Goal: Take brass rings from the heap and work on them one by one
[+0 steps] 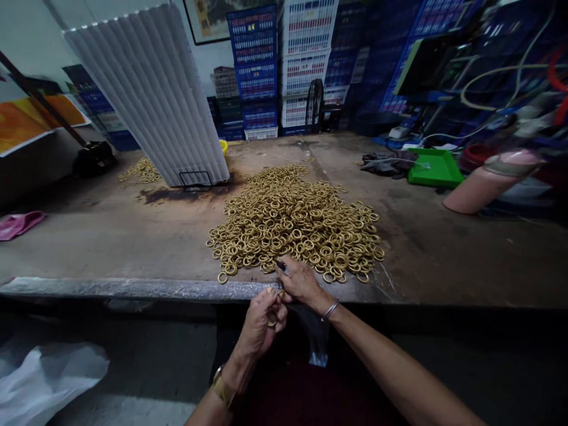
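Forearms point(390, 362) point forward: left hand point(260, 319) has fingers round a ring point(271, 324), right hand point(304, 284) grips something dark point(281, 265) beside heaped rings point(297, 222).

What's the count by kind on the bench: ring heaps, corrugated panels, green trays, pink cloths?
Large ring heap and small ring heap: 2
White corrugated panel: 1
Green tray: 1
Pink cloth: 1
Total: 5
Neither heap can be counted ring by ring.
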`<state>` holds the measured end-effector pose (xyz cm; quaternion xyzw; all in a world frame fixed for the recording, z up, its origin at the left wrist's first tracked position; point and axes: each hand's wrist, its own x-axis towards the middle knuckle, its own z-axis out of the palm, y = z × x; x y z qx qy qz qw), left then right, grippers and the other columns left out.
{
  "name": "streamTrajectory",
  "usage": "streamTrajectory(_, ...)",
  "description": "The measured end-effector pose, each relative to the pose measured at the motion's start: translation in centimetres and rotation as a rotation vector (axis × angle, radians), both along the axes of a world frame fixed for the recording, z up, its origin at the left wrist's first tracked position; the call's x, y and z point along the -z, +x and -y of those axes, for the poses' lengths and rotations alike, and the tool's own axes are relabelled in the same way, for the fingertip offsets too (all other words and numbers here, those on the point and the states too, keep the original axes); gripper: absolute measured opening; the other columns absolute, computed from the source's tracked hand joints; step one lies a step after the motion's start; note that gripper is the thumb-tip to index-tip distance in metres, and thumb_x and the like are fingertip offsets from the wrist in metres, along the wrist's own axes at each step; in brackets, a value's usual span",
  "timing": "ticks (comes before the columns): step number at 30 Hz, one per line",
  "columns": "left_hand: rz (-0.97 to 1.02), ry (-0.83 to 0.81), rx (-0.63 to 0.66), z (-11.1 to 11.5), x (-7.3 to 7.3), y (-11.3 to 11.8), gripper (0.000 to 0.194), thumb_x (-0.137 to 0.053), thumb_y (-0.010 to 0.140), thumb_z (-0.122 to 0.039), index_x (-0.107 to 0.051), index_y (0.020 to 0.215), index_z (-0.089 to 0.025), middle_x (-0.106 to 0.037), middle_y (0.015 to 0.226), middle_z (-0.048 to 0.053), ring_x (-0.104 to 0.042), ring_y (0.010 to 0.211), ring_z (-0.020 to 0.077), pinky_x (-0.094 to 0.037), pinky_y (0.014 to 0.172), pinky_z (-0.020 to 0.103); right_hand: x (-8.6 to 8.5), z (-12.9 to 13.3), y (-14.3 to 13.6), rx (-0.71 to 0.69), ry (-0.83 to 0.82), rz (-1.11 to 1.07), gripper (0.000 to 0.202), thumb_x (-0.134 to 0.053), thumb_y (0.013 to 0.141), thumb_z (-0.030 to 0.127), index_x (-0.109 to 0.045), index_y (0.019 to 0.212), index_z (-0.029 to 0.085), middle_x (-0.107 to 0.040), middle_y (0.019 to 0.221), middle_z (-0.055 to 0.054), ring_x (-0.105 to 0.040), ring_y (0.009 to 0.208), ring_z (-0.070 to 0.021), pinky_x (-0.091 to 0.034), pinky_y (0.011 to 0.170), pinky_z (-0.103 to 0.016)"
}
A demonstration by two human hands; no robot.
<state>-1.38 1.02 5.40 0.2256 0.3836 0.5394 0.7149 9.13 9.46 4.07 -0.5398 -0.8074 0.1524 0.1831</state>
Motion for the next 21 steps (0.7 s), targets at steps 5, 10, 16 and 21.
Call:
streamTrajectory(5,0.116,-0.033,-0.033,-0.1,0.7,-1.3,0.020,-0.058,0.073,-0.031,-0.051,0.084,-0.016,-0.055,0.070,0.000,-0.043,0.045,0.0058,-0.027,0.036,0.016,-0.2,-0.4,-1.7,-0.008,0.014,0.058,0.019,-0.046,0.081,0.032,-0.052,0.095,0.019,-0.064,0.082,-0.004,-0.059,0.074,-0.0155,-0.031,0.060,-0.023)
streamTrajectory(10,0.268,-0.122,-0.033,-0.6,1.1,-2.0,0.019,-0.060,0.070,-0.030,-0.055,0.076,-0.013,-0.053,0.069,0.002,-0.048,0.053,0.0074,-0.030,0.038,0.015,-0.4,-0.7,-2.0,-0.007,0.016,0.106,0.013,-0.044,0.082,0.027,-0.053,0.089,0.021,-0.065,0.082,-0.005,-0.059,0.072,-0.0162,-0.029,0.056,-0.024)
streamTrajectory(16,0.210,-0.093,-0.094,-1.2,1.0,-1.7,0.024,-0.066,0.068,-0.032,-0.052,0.066,-0.013,-0.053,0.070,0.002,-0.052,0.060,0.0088,-0.031,0.038,0.014,-0.2,-1.4,-1.1,0.003,0.009,-0.063,0.015,-0.042,0.080,0.026,-0.055,0.078,0.020,-0.062,0.070,-0.003,-0.054,0.063,-0.0137,-0.029,0.055,-0.023)
streamTrajectory(21,-0.028,0.048,-0.124,-2.2,0.6,-1.3,0.024,-0.064,0.070,-0.034,-0.053,0.079,-0.016,-0.052,0.065,-0.002,-0.050,0.053,0.0076,-0.032,0.036,0.014,0.0,-1.9,0.9,0.093,-0.203,-0.486,0.017,-0.043,0.075,0.028,-0.052,0.065,0.018,-0.051,0.057,0.002,-0.045,0.051,-0.0093,-0.032,0.051,-0.020)
